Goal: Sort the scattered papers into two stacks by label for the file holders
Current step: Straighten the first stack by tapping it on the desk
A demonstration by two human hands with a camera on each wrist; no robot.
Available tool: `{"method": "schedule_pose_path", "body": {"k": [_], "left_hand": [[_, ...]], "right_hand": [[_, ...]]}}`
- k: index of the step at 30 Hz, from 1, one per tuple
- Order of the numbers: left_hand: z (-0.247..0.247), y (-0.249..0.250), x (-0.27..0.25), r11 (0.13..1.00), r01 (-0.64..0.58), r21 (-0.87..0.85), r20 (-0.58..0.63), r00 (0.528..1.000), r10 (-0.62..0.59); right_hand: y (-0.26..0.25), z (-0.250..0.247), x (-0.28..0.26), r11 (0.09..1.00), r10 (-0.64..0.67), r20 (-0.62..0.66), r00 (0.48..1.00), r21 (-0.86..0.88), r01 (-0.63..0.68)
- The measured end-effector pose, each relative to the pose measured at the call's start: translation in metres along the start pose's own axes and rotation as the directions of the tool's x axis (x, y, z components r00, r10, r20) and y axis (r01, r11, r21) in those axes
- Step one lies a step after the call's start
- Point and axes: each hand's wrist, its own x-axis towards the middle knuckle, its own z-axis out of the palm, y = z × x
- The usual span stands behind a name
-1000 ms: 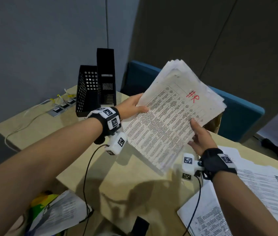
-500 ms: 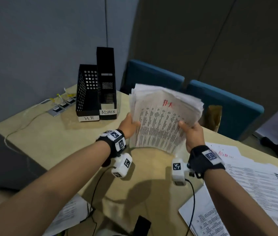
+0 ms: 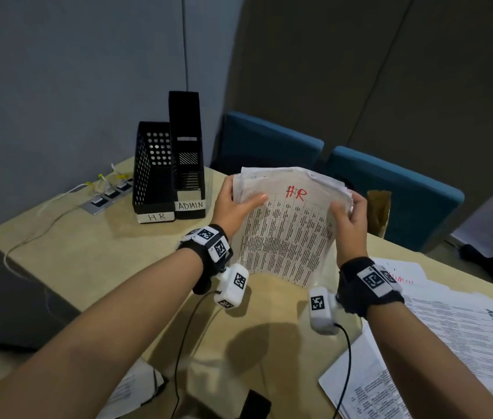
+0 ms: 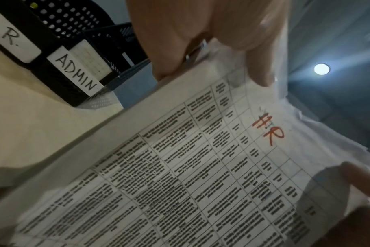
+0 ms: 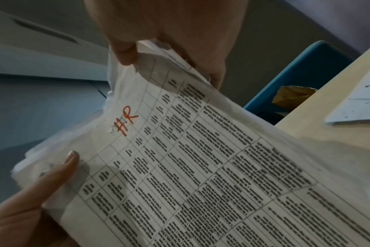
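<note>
Holding the HR stack (image 3: 287, 234) upright, the left hand (image 3: 233, 207) pinches its 9 o'clock edge, the right hand (image 3: 351, 219) its 3 o'clock edge.

Looks like an office: labeled HR and ADMIN file holders (image 3: 169, 173) left of the held printouts (image 3: 287, 231), blue chairs (image 3: 390, 192) behind, power sockets (image 3: 109, 195) set in the desk (image 3: 88, 252).

stack of printed papers (image 3: 287, 231) marked "hr" in red, held upright above the table.
</note>
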Motion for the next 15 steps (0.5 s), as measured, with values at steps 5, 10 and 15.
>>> {"method": "schedule_pose_path", "body": {"k": [5, 10, 15], "left_hand": [[-0.003, -0.002, 0.0, 0.998, 0.052, -0.042, 0.073, 0.996, -0.049], [-0.021, 0.0, 0.004, 0.984, 0.168, -0.064, 0.246, 0.958, -0.148], [-0.015, -0.001, -0.006, 0.984, 0.168, -0.061, 0.167, 0.974, -0.156]], "right_hand": [[-0.001, -0.001, -0.001, 0.999, 0.041, -0.007, 0.999, 0.034, -0.041], [0.002, -0.009, 0.0, 0.991, 0.103, 0.014, 0.995, 0.081, -0.104], [0.016, -0.007, -0.009, 0.982, 0.169, 0.047, 0.985, 0.074, -0.172]]}}
